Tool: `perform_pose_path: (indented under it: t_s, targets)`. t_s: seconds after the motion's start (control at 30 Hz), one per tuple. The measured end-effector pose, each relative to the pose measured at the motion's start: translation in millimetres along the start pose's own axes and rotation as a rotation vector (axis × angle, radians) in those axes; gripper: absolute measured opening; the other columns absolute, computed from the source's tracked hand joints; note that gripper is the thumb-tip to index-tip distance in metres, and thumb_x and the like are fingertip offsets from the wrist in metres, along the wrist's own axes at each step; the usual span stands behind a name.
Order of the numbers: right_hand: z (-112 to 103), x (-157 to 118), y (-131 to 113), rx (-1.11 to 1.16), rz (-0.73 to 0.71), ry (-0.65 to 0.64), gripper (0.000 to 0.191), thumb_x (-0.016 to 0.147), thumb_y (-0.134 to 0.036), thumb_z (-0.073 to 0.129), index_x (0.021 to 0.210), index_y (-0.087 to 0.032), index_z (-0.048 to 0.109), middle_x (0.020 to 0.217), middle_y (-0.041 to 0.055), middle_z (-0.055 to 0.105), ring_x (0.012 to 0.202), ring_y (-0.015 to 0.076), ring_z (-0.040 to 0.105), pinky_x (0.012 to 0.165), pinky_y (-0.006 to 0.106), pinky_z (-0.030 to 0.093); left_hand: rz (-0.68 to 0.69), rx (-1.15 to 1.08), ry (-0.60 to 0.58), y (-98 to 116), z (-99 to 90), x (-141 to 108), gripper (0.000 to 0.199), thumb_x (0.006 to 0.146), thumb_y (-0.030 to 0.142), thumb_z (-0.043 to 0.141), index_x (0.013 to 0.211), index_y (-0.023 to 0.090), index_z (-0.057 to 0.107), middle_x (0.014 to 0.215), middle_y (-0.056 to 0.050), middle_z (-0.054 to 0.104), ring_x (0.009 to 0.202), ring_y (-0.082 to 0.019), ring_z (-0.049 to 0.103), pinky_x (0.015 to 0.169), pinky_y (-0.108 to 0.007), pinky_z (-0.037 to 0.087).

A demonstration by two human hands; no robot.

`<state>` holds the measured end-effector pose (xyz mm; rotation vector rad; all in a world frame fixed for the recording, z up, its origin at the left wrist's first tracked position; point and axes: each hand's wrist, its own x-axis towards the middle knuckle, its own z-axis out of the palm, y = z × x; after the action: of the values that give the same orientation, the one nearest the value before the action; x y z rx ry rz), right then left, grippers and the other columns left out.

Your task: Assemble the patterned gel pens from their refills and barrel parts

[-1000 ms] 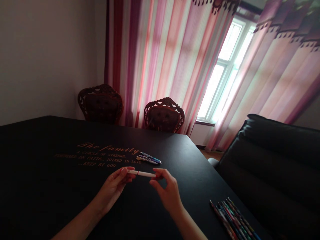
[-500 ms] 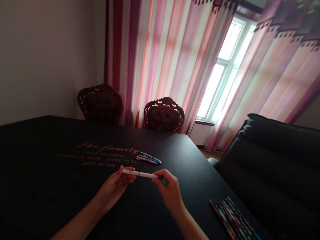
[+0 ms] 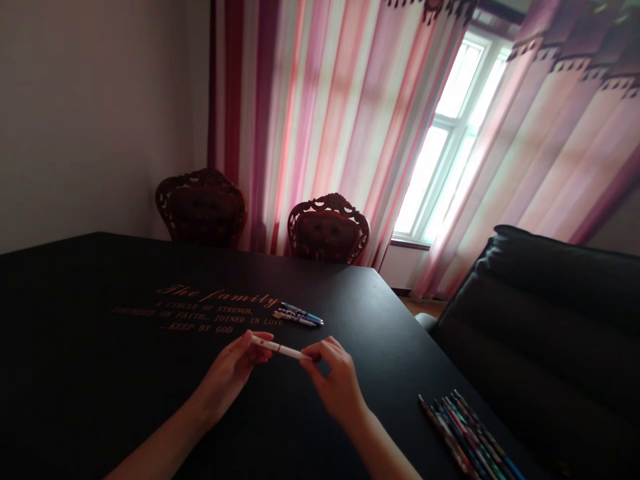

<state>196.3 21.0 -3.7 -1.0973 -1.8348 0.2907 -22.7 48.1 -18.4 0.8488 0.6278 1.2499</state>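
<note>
From the head camera, a person seated or standing at a dark table holds a white pen level with the lower middle of the frame. The left hand pinches one end, the right hand the other. The pen looks to be in one piece (whether its parts are fully joined is too small to tell) and is not yet laid down. Just beyond, near the centre, lies a small cluster of pens; a larger row of pens lies untouched at lower right.
</note>
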Motion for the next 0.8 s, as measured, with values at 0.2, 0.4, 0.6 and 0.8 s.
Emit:
perform_pose_path:
  t_s: [0.2,0.4,0.6,0.8]
  targets:
    - [-13.6,9.9,-15.7,-0.156,-0.033,-0.005,0.005,0.086,-0.022,0.065,0.082,-0.022,0.068,0.083,0.001,0.065,0.086,0.0193,0.055,0.081,0.033,0.041,-0.02,0.136,-0.082,-4.6,-6.7,4.6,0.048,0.089,0.052,0.059,0.114,0.013,0.071,0.083,-0.008,0.072,0.08,-0.019,0.06,0.078,-0.028,0.045]
    - [-57.2,-30.5,-14.9,-0.406,0.154,0.098,0.005,0.084,-0.022,0.068,0.079,-0.023,0.068,0.082,0.0007,0.064,0.087,0.0204,0.053,0.082,0.034,0.038,-0.059,0.401,-0.06,-14.8,-17.0,13.9,0.052,0.083,0.059,0.061,0.111,0.016,0.07,0.085,-0.008,0.074,0.079,-0.022,0.062,0.074,-0.031,0.045]
    - [-114.4,-155.9,2.6,-0.681,0.392,0.326,0.017,0.091,-0.032,0.058,0.08,-0.023,0.065,0.08,0.0043,0.065,0.081,0.0235,0.055,0.075,0.036,0.036,-0.052,0.557,-0.106,-25.2,-22.9,21.5,0.046,0.076,0.057,0.069,0.104,0.021,0.074,0.082,-0.006,0.075,0.078,-0.025,0.062,0.075,-0.031,0.047]
    - [-138.5,-208.1,6.7,-0.921,0.467,0.383,0.034,0.095,-0.047,0.047,0.083,-0.023,0.067,0.084,0.0081,0.068,0.082,0.0267,0.056,0.072,0.037,0.035,-0.049,0.64,-0.094,-24.2,-18.3,19.8,0.045,0.07,0.059,0.071,0.099,0.025,0.075,0.077,-0.005,0.075,0.078,-0.027,0.063,0.075,-0.033,0.049]
